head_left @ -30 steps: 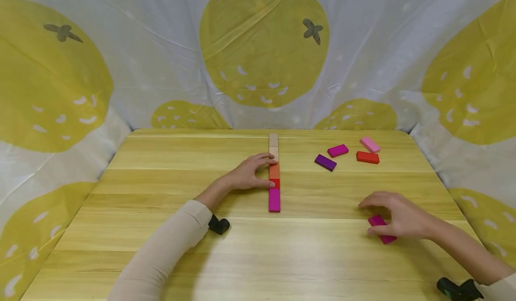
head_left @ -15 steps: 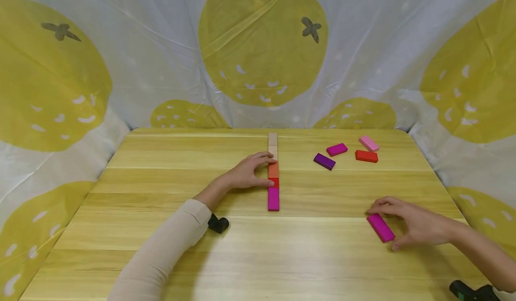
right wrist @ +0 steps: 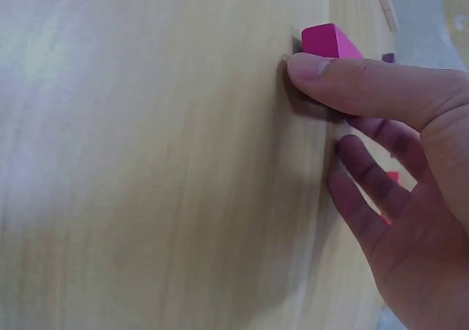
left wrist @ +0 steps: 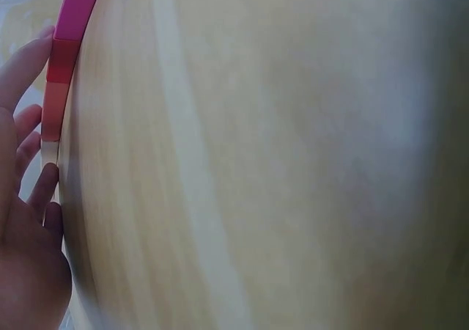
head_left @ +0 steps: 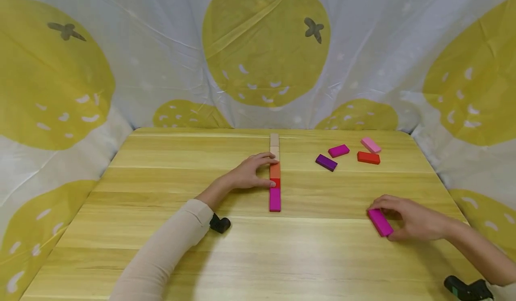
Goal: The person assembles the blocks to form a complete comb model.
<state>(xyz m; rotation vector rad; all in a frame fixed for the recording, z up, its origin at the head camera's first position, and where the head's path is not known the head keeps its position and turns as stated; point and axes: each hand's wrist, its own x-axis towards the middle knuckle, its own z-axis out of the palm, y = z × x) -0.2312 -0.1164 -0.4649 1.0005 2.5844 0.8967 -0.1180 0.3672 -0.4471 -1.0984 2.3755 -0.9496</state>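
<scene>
Down the middle of the table runs a straight row of end-to-end blocks: pale wooden [head_left: 274,140] ones at the far end, then an orange block [head_left: 275,171], a red block [head_left: 277,183] and a magenta block [head_left: 275,200] nearest me. My left hand [head_left: 251,172] rests against the row's left side, thumb on the red block and fingertips near the orange one's far end. On the right, my right hand [head_left: 417,218] pinches a separate magenta block [head_left: 380,222] at its ends between thumb and fingers. In the right wrist view the thumb partly covers this magenta block [right wrist: 320,41].
Loose blocks lie at the back right: a purple block [head_left: 326,162], another magenta block [head_left: 338,151], a red block [head_left: 368,157] and a pink block [head_left: 371,145]. A patterned cloth [head_left: 169,59] hangs behind the wooden table [head_left: 322,256].
My right hand shifted right and turned so its thumb is at the magenta block's near end, then closed on that block. My left hand stays at the row.
</scene>
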